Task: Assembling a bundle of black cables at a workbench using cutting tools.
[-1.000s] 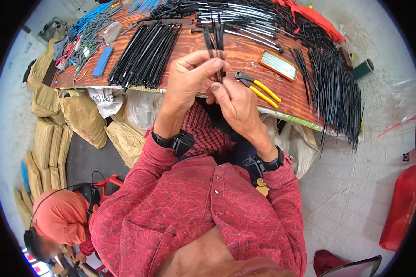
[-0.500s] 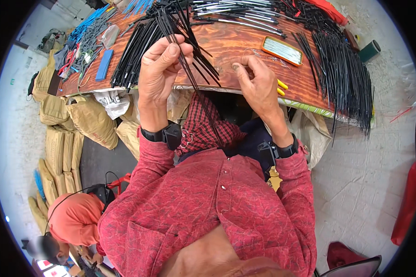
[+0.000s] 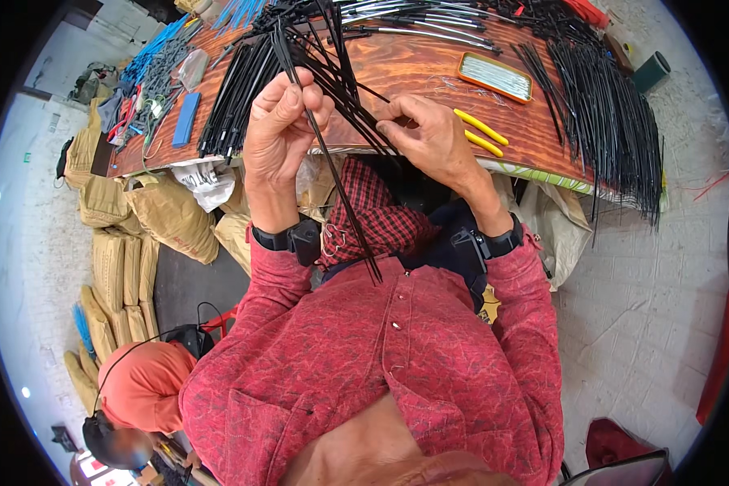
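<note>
Between the thumb and fingers of my left hand (image 3: 287,117) is a small bundle of long thin black rods (image 3: 332,174), slanting down over my lap toward my shirt. Their upper ends overlap a pile of black rods (image 3: 239,101) on the table. My right hand (image 3: 429,134) is closed in a pinch by the ends of several black rods (image 3: 356,113) that jut toward the table's front edge. Whatever lies between its fingertips is too small to make out. Just beyond that hand lie yellow-handled pliers (image 3: 482,134), their jaws hidden behind it.
An orange-rimmed tin (image 3: 494,58) of thin silvery pieces stands on the wooden table (image 3: 413,61). Black rods (image 3: 607,121) overhang its right edge. Silver-and-black rods (image 3: 421,20) lie at the back; a blue block (image 3: 185,119) is at left. Brown sacks (image 3: 170,215) and another person (image 3: 142,385) are to the left.
My right hand has moved left and slightly down, to the rod ends, uncovering more of the pliers' handles. My left hand still grips the rods, whose lower ends now hang further down.
</note>
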`<state>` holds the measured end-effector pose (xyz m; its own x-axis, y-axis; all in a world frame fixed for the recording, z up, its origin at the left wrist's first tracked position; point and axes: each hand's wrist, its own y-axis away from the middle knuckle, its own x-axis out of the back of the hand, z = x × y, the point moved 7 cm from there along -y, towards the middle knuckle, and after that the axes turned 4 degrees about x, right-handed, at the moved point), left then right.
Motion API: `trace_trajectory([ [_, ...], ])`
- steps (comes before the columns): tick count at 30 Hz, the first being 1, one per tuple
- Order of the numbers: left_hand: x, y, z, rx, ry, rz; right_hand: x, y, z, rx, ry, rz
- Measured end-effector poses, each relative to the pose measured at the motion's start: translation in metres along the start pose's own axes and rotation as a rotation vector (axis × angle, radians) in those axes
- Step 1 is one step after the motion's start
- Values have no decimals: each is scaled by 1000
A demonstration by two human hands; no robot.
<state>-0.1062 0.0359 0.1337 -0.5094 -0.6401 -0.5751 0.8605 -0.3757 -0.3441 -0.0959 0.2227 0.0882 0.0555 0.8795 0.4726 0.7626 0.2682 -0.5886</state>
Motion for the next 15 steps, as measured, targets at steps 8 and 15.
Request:
trace_trajectory([
  [8, 12, 1, 2, 10, -236, 154, 15, 7, -14, 198, 182, 162],
  [15, 12, 2, -11, 97, -288, 194, 26, 5, -15, 135, 264, 270],
])
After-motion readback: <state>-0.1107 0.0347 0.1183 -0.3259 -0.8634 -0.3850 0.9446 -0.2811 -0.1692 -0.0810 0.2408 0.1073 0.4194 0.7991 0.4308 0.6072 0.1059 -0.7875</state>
